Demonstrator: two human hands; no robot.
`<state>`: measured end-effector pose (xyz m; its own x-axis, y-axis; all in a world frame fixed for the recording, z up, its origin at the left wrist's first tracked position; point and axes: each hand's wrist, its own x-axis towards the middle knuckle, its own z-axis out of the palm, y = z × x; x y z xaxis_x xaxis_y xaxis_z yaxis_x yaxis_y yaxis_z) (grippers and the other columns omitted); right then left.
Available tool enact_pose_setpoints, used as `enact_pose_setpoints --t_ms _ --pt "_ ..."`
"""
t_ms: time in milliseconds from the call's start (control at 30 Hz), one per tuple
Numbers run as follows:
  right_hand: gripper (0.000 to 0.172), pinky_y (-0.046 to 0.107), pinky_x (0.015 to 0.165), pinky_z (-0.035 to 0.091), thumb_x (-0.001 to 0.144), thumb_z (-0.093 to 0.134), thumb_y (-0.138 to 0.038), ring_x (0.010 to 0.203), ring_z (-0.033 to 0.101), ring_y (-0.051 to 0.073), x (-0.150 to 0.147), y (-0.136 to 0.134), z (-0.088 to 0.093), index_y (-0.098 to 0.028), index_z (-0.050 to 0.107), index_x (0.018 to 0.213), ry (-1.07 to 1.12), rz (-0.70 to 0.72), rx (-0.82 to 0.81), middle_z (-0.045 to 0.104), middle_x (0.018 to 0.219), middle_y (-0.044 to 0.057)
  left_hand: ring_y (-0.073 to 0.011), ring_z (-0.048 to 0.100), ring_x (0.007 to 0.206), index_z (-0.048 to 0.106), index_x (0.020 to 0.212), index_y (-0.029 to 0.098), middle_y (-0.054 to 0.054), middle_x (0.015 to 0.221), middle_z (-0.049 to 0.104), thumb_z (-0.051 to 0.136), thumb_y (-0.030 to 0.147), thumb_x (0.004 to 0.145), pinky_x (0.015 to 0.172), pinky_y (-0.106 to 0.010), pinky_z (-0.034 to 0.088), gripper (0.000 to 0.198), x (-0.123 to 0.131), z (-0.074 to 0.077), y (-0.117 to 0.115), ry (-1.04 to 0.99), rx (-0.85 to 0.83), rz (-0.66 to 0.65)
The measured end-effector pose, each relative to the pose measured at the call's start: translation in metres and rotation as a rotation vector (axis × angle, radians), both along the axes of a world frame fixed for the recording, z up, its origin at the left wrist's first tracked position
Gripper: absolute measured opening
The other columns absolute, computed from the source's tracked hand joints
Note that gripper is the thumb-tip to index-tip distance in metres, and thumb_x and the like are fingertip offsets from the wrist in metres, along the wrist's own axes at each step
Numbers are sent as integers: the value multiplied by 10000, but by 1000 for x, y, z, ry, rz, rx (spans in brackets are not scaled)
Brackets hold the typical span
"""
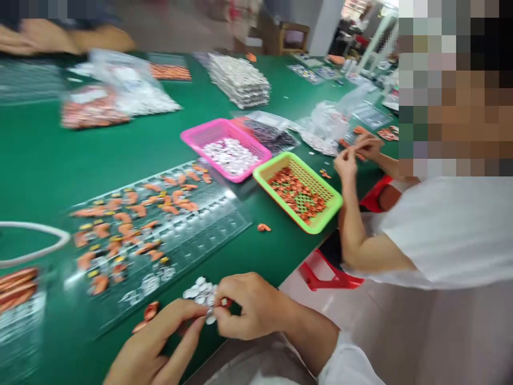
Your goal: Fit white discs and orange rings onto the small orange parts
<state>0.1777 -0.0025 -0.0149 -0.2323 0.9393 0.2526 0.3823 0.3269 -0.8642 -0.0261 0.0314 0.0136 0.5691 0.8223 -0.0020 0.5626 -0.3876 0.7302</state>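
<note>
My left hand [168, 337] is closed in a pinch, thumb and forefinger meeting at the table's near edge. Its fingertips almost touch those of my right hand [252, 307], which is also pinched. What sits between the fingertips is too small and covered to name. A bit of red-orange shows inside the curl of my right fingers. Just behind the fingertips lies a small heap of white discs [200, 291], partly hidden by my hands. Two shiny orange pieces [151, 310] rest beside my left hand.
A clear plastic tray [212, 235] carries several orange, shrimp-like pieces. Beyond it stand a pink basket [188, 136] of white discs and a lime basket [336, 202] of small orange parts. Bags [132, 85] and a white stack [240, 80] lie farther back. A co-worker [452, 230] sits right.
</note>
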Motion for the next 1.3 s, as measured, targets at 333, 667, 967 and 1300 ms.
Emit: enact_pose_setpoints --t_ms 333,667,967,1300 --pt "117 226 619 413 868 510 -125 640 534 115 1 21 28 -221 503 801 -54 121 -183 563 714 -36 -147 618 774 671 922 201 -25 845 699 535 152 911 714 -250 484 145 1 21 -4 -274 -133 147" --pt "121 240 611 387 875 499 -118 631 498 110 -22 25 30 -217 475 808 -160 202 -124 530 710 -38 -142 555 693 610 787 188 3 741 659 525 125 870 717 -302 413 135 -18 18 -7 -258 -138 184" --pt "126 240 616 381 873 502 -116 640 491 111 -25 20 25 -220 470 809 -162 207 -139 535 717 -38 -151 539 699 579 777 184 -6 753 641 496 161 893 685 -302 390 144 -20 16 -8 -197 -138 162" --pt "114 223 625 420 864 501 -126 641 528 113 -22 19 23 -218 494 797 -83 165 -205 562 710 -33 -158 543 727 563 828 185 -26 796 625 443 164 943 675 -281 398 167 -18 17 -4 -182 -179 86"
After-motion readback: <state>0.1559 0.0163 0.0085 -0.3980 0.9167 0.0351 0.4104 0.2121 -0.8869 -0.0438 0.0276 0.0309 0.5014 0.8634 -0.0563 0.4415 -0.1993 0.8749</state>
